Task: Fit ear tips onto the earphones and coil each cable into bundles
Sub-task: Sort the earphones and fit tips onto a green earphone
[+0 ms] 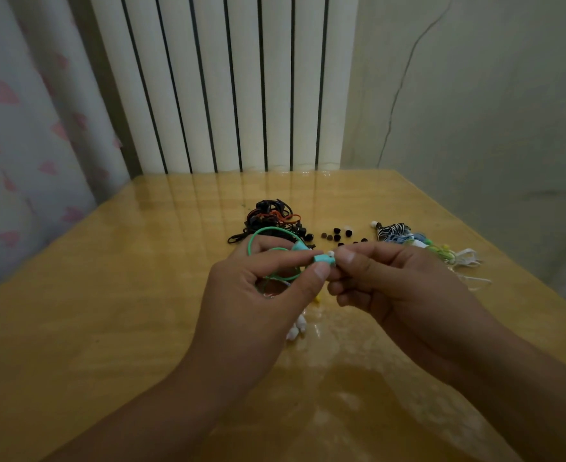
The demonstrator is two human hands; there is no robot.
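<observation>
- Above the glossy yellow wooden desk (115,295), near its middle, both hands meet at a small turquoise plastic earphone bud (324,260).
- Left hand (268,295): thumb and forefinger are curled and pinch the turquoise earphone bud; the remaining fingers curl behind it.
- The bud's long axis lies roughly level, left to right; its open end points toward the right hand.
- Right hand (398,288): thumb and forefinger are pressed together on a small white ear tip (331,253), held just at the bud's right end. Whether the tip is seated cannot be told.
- A thin green cable (268,231) loops up and around behind the left hand's fingers.
- Far side, centre: a tangled pile of black and orange earphones (270,216) lies on the desk.
- Right of that pile: loose dark ear tips (336,234) are scattered.
- Far right: coiled bundles of striped, blue, yellow and white earphones (421,243) lie together.
- Beneath the hands, white pieces (296,328) rest on the desk; partly hidden.
</observation>
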